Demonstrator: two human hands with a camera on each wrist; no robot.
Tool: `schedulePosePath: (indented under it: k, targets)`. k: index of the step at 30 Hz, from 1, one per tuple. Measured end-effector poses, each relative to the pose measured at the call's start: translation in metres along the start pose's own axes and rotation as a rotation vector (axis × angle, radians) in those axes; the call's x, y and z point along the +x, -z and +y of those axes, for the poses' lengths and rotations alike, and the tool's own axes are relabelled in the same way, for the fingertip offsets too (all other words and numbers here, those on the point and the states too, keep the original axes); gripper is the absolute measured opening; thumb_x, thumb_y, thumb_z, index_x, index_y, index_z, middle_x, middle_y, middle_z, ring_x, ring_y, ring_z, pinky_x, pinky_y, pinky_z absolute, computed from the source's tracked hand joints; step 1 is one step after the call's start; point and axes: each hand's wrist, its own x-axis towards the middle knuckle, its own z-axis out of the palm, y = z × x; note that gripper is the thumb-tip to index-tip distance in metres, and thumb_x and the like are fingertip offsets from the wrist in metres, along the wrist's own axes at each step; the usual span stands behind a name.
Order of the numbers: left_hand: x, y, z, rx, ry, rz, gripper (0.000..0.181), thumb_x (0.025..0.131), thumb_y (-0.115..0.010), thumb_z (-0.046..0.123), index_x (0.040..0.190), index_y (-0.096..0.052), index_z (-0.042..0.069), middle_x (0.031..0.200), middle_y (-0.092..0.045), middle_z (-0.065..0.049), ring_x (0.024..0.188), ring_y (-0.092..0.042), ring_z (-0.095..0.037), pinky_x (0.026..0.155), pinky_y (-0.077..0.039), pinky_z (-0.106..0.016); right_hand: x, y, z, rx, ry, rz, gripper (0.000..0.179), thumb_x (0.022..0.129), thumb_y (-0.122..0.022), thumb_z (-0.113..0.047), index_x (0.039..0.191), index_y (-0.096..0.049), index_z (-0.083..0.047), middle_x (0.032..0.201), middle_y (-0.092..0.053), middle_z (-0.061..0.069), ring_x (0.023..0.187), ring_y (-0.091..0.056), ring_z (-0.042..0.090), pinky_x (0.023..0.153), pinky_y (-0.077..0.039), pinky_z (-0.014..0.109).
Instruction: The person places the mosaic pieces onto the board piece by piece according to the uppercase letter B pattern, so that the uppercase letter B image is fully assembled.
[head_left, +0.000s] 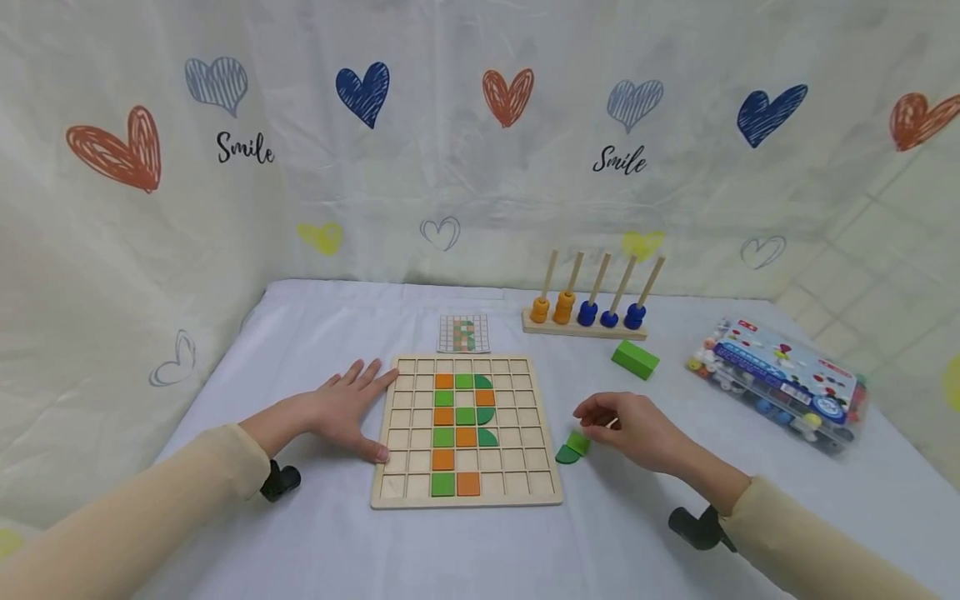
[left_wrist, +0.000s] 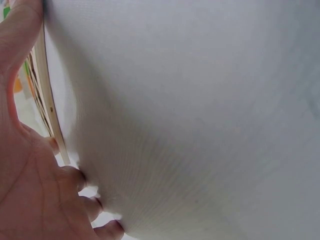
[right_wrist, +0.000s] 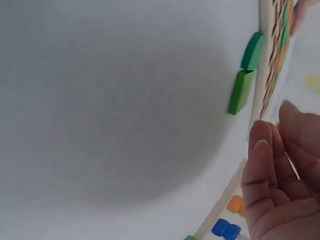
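On the table lies a square wooden grid board [head_left: 517, 483] with orange and light green square tiles and dark green rounded tiles in its cells. My left hand [head_left: 347, 412] rests at the board's left edge with fingers spread, thumb and fingertips touching the rim. Just off the lower right side lie a light green square tile [head_left: 578, 442] and a dark green rounded tile [head_left: 567, 455], touching each other. Beside them hovers my right hand [head_left: 626, 429], fingers loosely bent. In the right wrist view nothing shows between its thumb and fingers [right_wrist: 260, 155].
A small pattern card [head_left: 463, 333] lies behind the board. Farther right stand a wooden peg counter [head_left: 585, 327] with orange and blue beads, a green block [head_left: 635, 359] and a clear plastic box [head_left: 787, 379] of coloured pieces. A heart-printed curtain [head_left: 450, 167] hangs behind.
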Motion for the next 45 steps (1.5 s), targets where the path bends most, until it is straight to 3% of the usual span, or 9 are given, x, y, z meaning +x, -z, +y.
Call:
schedulePosePath:
  k: [6, 19, 29, 36, 41, 45]
  targets:
    - [0.0, 0.0, 0.0, -0.004, 0.001, 0.001, 0.128, 0.074, -0.08, 0.068, 0.165, -0.012, 0.009, 0.171, -0.002, -0.026, 0.156, 0.001, -0.052, 0.121, -0.01, -0.073, -0.001, -0.002, 0.009, -0.026, 0.084, -0.094, 0.031, 0.088, -0.076, -0.002, 0.118, -0.073, -0.009, 0.102, -0.069, -0.001, 0.087, -0.059, 0.009, 0.071, -0.051, 0.023]
    - [-0.002, 0.002, 0.002, -0.008, 0.0, -0.004, 0.127, 0.075, -0.08, 0.067, 0.165, -0.011, 0.009, 0.171, -0.001, -0.026, 0.156, 0.002, -0.052, 0.121, -0.01, -0.072, 0.004, -0.004, 0.018, -0.026, 0.045, -0.135, 0.032, 0.087, -0.078, -0.006, 0.117, -0.071, -0.013, 0.094, -0.059, 0.0, 0.084, -0.051, 0.016, 0.068, -0.044, 0.024]
    - [-0.001, 0.002, 0.001, -0.012, -0.005, -0.003, 0.126, 0.076, -0.079, 0.067, 0.165, -0.011, 0.009, 0.171, 0.0, -0.026, 0.156, 0.002, -0.052, 0.121, -0.009, -0.072, 0.005, -0.004, 0.023, -0.024, 0.0, -0.133, 0.023, 0.089, -0.079, -0.011, 0.11, -0.069, -0.009, 0.093, -0.062, -0.002, 0.085, -0.054, 0.014, 0.071, -0.048, 0.023]
    - [-0.002, 0.002, 0.002, -0.008, 0.007, -0.01, 0.127, 0.075, -0.08, 0.067, 0.165, -0.011, 0.01, 0.171, 0.0, -0.025, 0.156, 0.002, -0.051, 0.121, -0.009, -0.072, 0.004, 0.0, 0.018, 0.112, -0.029, -0.11, 0.023, 0.091, -0.077, -0.012, 0.11, -0.068, -0.003, 0.095, -0.068, 0.002, 0.087, -0.06, 0.016, 0.077, -0.053, 0.02]
    - [-0.001, 0.001, 0.001, 0.002, 0.011, -0.008, 0.128, 0.075, -0.079, 0.068, 0.165, -0.011, 0.01, 0.171, -0.001, -0.025, 0.156, 0.002, -0.051, 0.121, -0.009, -0.072, 0.007, -0.009, 0.003, 0.246, -0.081, -0.077, 0.029, 0.088, -0.08, -0.01, 0.112, -0.069, 0.002, 0.091, -0.068, 0.004, 0.083, -0.061, 0.018, 0.07, -0.054, 0.02]
    - [0.001, -0.001, -0.001, -0.002, 0.009, -0.005, 0.129, 0.074, -0.079, 0.069, 0.165, -0.01, 0.01, 0.171, 0.0, -0.025, 0.157, 0.002, -0.051, 0.121, -0.009, -0.072, 0.012, -0.021, -0.014, 0.285, -0.129, -0.05, 0.03, 0.085, -0.083, -0.013, 0.109, -0.071, 0.0, 0.086, -0.067, 0.003, 0.079, -0.059, 0.016, 0.064, -0.051, 0.02]
